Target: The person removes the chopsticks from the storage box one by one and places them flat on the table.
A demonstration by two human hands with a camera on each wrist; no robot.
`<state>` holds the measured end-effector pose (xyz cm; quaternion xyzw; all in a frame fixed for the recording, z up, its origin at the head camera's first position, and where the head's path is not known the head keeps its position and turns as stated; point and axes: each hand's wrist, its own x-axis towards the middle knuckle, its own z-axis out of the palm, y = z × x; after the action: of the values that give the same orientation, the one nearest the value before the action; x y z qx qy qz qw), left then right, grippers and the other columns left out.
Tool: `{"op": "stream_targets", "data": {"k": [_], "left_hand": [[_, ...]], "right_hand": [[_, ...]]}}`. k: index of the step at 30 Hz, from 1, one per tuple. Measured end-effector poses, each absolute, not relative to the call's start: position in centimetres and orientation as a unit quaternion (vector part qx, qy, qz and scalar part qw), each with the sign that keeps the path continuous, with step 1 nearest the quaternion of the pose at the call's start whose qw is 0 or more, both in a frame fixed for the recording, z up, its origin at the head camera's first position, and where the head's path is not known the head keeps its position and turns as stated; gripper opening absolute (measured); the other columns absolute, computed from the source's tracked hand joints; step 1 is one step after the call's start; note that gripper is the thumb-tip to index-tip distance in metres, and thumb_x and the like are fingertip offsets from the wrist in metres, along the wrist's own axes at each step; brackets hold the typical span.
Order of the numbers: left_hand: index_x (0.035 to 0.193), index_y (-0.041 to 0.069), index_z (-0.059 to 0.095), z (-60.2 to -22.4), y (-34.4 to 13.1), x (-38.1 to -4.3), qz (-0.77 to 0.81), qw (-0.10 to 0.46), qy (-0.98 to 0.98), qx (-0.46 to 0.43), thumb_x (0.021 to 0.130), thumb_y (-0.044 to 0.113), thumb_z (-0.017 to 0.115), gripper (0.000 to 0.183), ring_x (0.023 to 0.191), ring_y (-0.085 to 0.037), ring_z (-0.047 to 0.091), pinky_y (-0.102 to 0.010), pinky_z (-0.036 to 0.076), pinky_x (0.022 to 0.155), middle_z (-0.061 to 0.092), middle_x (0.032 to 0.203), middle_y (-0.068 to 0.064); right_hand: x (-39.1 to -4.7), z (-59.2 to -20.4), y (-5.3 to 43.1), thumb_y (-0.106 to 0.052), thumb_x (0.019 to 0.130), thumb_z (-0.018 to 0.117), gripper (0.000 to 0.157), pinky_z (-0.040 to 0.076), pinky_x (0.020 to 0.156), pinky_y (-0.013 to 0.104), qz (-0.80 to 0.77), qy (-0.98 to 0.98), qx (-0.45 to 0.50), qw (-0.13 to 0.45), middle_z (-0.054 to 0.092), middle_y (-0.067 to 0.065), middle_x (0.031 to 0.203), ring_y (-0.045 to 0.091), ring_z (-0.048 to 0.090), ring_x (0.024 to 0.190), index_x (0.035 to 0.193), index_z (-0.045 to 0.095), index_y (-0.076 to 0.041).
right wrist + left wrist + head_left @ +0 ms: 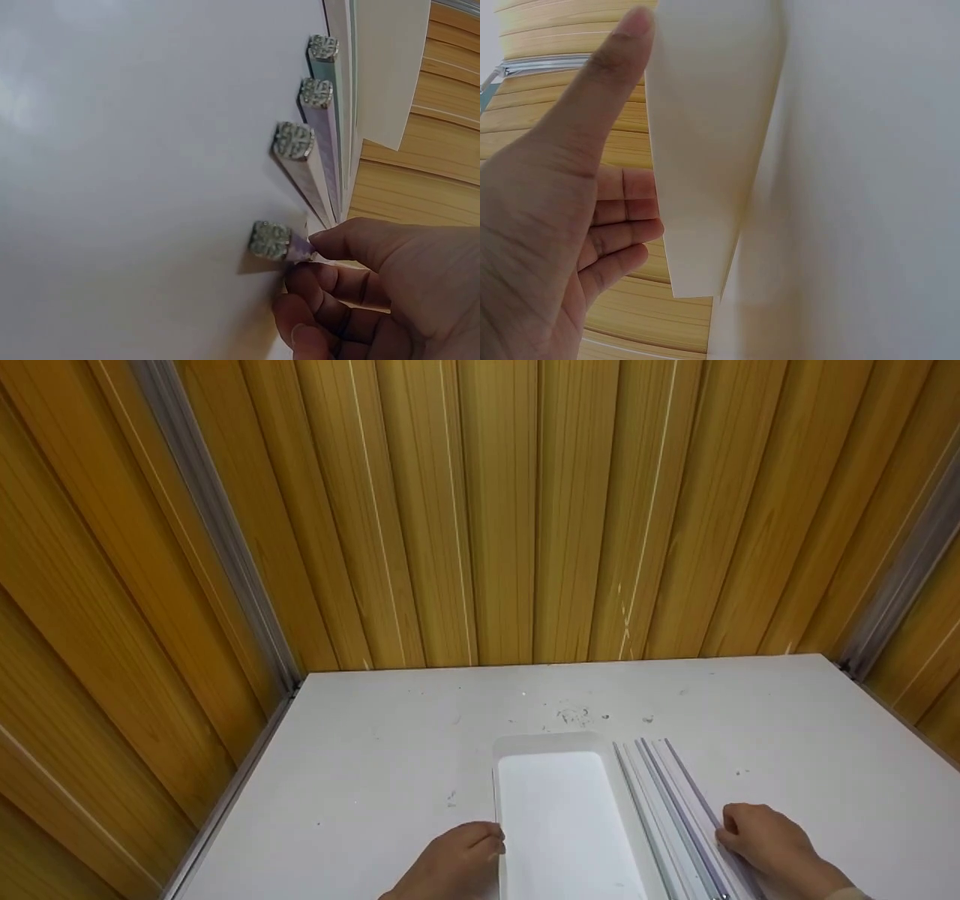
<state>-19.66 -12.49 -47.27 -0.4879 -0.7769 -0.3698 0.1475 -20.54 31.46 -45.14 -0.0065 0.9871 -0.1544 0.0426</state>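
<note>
A long white tray (551,744) with low walls lies on the table, its inside bare. My left hand (461,859) grips its left wall, thumb at the rim (651,90) and fingertips against the outer side. Along the tray's right side lie several slender chopsticks (654,780) in purple, green and whitish tones, with silver patterned ends. My right hand (769,840) pinches the outermost purple chopstick (300,247) between thumb and fingers, near its silver end. The other silver ends (294,141) sit apart from the hand in the right wrist view.
The white table (390,750) bears small dark marks (574,715) behind the tray. Wood-patterned walls (495,510) stand at the back and both sides, with grey metal posts (217,517) at the corners.
</note>
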Motion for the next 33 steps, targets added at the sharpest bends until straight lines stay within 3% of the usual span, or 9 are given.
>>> {"op": "stream_targets", "data": {"k": [2, 11, 18, 28, 33], "left_hand": [[0.109, -0.005, 0.058, -47.3, -12.5, -19.6, -0.379, 0.146, -0.772, -0.489, 0.082, -0.009, 0.065, 0.029, 0.105, -0.022, 0.062, -0.022, 0.054, 0.096, 0.062, 0.108, -0.017], [0.1, 0.004, 0.062, -47.2, -11.9, -19.4, -0.262, 0.242, -0.789, -0.5, 0.072, -0.006, 0.075, 0.033, 0.101, -0.015, 0.063, -0.01, 0.046, 0.099, 0.064, 0.107, -0.007], [0.1, 0.007, 0.063, -47.2, -11.7, -19.6, -0.216, 0.283, -0.787, -0.504, 0.072, 0.0, 0.079, 0.033, 0.1, -0.012, 0.063, -0.01, 0.047, 0.098, 0.064, 0.107, -0.004], [0.112, -0.011, 0.056, -48.1, -12.4, -19.6, -0.423, 0.158, -0.738, -0.502, 0.083, -0.011, 0.062, 0.03, 0.107, -0.022, 0.062, -0.02, 0.051, 0.099, 0.06, 0.108, -0.024], [0.109, -0.008, 0.058, -47.6, -12.4, -19.7, -0.373, 0.183, -0.751, -0.514, 0.079, -0.011, 0.066, 0.031, 0.104, -0.023, 0.062, -0.018, 0.05, 0.1, 0.061, 0.107, -0.02]], "right_hand": [[-20.6, -45.2, 31.5, -0.017, 0.086, 0.064, 0.022, 0.038, 0.051, 0.026, -0.156, 0.987, -0.004, 0.048, 0.049, -0.001, 0.061, 0.015, 0.047, 0.059, 0.07, 0.051, -0.011], [-20.7, -45.2, 31.6, -0.019, 0.087, 0.066, 0.02, 0.039, 0.052, 0.026, -0.151, 0.987, -0.001, 0.062, 0.05, 0.0, 0.062, 0.015, 0.048, 0.059, 0.073, 0.054, -0.01], [-20.8, -45.3, 31.8, -0.02, 0.086, 0.066, 0.02, 0.038, 0.053, 0.027, -0.147, 0.987, -0.008, 0.061, 0.051, -0.001, 0.064, 0.015, 0.048, 0.061, 0.074, 0.055, -0.01], [-20.8, -44.4, 31.7, -0.022, 0.089, 0.064, 0.02, 0.041, 0.052, 0.028, -0.135, 0.989, -0.016, 0.058, 0.055, -0.002, 0.066, 0.014, 0.048, 0.061, 0.076, 0.056, -0.009], [-20.9, -43.4, 31.0, -0.024, 0.089, 0.064, 0.017, 0.041, 0.05, 0.027, -0.138, 0.989, -0.015, 0.049, 0.058, -0.003, 0.066, 0.013, 0.049, 0.059, 0.082, 0.061, -0.009]]}}
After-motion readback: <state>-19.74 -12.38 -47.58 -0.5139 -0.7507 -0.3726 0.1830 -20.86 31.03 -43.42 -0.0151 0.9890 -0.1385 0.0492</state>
